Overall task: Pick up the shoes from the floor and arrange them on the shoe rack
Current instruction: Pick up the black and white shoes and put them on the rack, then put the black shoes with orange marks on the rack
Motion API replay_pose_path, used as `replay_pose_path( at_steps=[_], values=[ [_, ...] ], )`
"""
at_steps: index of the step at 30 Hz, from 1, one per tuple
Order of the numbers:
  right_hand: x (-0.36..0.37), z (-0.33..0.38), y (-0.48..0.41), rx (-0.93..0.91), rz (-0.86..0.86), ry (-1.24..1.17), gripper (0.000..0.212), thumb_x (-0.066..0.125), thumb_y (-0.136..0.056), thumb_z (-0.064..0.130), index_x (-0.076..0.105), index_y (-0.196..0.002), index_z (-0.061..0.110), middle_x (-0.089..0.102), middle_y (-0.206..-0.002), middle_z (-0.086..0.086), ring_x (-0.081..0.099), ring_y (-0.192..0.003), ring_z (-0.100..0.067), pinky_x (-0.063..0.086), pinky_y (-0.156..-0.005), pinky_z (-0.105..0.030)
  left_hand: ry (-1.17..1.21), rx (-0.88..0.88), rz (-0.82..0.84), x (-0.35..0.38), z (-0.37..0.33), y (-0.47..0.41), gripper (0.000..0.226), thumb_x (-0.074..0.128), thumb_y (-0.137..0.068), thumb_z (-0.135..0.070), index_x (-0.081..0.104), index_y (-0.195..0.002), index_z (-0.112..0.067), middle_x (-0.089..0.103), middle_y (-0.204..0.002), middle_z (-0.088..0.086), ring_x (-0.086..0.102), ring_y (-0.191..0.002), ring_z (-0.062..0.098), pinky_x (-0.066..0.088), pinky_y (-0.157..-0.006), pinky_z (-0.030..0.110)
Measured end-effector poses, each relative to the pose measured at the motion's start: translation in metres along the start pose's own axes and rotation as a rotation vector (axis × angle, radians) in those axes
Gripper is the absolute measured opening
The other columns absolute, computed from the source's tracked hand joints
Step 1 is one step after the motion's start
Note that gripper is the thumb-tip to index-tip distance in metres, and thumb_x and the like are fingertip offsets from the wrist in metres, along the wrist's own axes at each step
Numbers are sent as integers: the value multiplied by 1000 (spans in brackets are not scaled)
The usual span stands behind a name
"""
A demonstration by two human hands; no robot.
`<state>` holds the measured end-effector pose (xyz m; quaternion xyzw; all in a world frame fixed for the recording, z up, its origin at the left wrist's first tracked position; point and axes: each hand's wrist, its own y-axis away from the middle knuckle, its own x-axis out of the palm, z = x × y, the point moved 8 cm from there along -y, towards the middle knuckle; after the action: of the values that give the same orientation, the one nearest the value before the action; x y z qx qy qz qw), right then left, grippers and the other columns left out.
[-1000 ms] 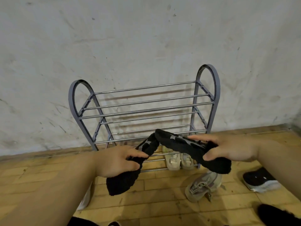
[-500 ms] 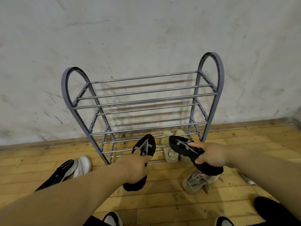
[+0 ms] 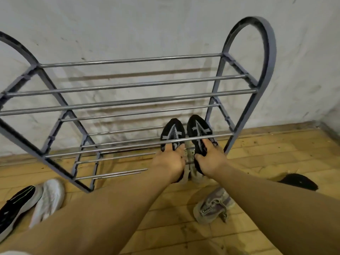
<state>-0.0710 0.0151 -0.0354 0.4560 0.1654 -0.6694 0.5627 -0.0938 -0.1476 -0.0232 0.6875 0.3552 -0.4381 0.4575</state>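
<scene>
Fingers [image 3: 177, 147] of left hand [image 3: 170, 161] curled over left black shoe [image 3: 172, 134]; right hand [image 3: 209, 161] clamped on right black shoe [image 3: 198, 130]. Both side by side, toes toward wall, on a lower tier of shoe rack [image 3: 268, 57], above pale shoes [image 3: 189, 153]. Grey sneaker [image 3: 211, 207] on floor [image 3: 276, 153].

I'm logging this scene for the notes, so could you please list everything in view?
shoe rack: one, grey frame, metal bars, against the wall
black shoes: two, black with grey pattern, on a lower tier, right end
pale shoes: apparently two, beige, on the tier below, mostly hidden
grey sneaker: one, floor, right of centre
black-and-white shoes: two, floor, left
dark shoe: one, floor, far right
hands: left, right, each holding a black shoe
</scene>
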Motion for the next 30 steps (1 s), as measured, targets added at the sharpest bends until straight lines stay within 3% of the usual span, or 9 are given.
replay_pose_path(
  at_steps=[3, 8, 13, 18, 20, 22, 24, 26, 30],
  values=[
    [6, -6, -34, 1, -65, -24, 69, 57, -98, 44, 23, -158, 43, 33, -154, -17, 40, -140, -38, 40, -115, -45, 52, 7, -84, 1, 9, -35, 49, 32, -106, -49, 36, -154, -36, 47, -150, 12, 50, -132, 35, 43, -105, 45],
    [24, -12, -60, -12, -64, 10, 70, 55, -97, 45, 23, -159, 41, 28, -160, -14, 31, -148, -34, 34, -119, -47, 241, -40, -104, 18, 19, -62, 62, 37, -103, -58, 21, -160, -42, 13, -169, 3, 33, -149, 34, 34, -119, 48],
    [33, -13, -65, -48, -34, 59, 74, 54, -96, 50, 19, -160, 39, 26, -165, -9, 15, -154, -33, 28, -122, -50, 314, 139, -133, 19, 15, -61, 70, 59, -90, -53, 28, -153, -47, 27, -162, -1, 35, -147, 25, 36, -115, 37],
    [23, -8, -54, -57, -28, 23, 77, 56, -98, 51, 16, -162, 33, 15, -167, -8, 18, -154, -33, 30, -122, -47, 363, 211, -97, 18, 20, -51, 83, 66, -86, -49, 27, -158, -34, 32, -164, -8, 5, -157, 14, 24, -124, 41],
    [20, -5, -46, -71, -13, 50, 77, 54, -98, 52, 16, -162, 32, 14, -167, -8, 19, -153, -34, 31, -120, -49, 375, 200, -65, 17, 22, -46, 92, 69, -85, -49, 20, -161, -31, 25, -167, -8, 4, -158, 16, 23, -124, 42],
    [14, 0, -31, -109, -19, 75, 77, 55, -96, 51, 19, -160, 29, 17, -165, -8, 19, -152, -34, 31, -120, -50, 376, 162, -38, 17, 29, -32, 97, 69, -81, -53, 16, -161, -36, 25, -165, -5, 15, -155, 27, 31, -121, 48],
    [7, 6, -6, -161, -23, 126, 72, 55, -96, 49, 24, -157, 25, 22, -163, -8, 20, -150, -33, 29, -119, -48, 321, 106, -22, 19, 40, -12, 104, 68, -76, -62, 9, -160, -43, 19, -165, -3, 23, -152, 30, 37, -116, 50],
    [2, 10, 25, -198, -20, 196, 67, 52, -97, 46, 30, -155, 21, 29, -160, -10, 25, -148, -33, 28, -118, -46, 189, 96, 14, 21, 51, 17, 110, 67, -78, -67, 0, -162, -40, 4, -171, -4, 18, -155, 28, 34, -118, 48],
    [-2, 40, 81, -309, 1, 268, 52, 53, -95, 43, 49, -142, 23, 44, -145, -3, 45, -133, -28, 42, -106, -41, -51, 192, 243, 3, 73, 93, 104, 63, -90, -61, -4, -164, -30, 7, -173, 7, 17, -156, 28, 24, -124, 42]
  ],
)
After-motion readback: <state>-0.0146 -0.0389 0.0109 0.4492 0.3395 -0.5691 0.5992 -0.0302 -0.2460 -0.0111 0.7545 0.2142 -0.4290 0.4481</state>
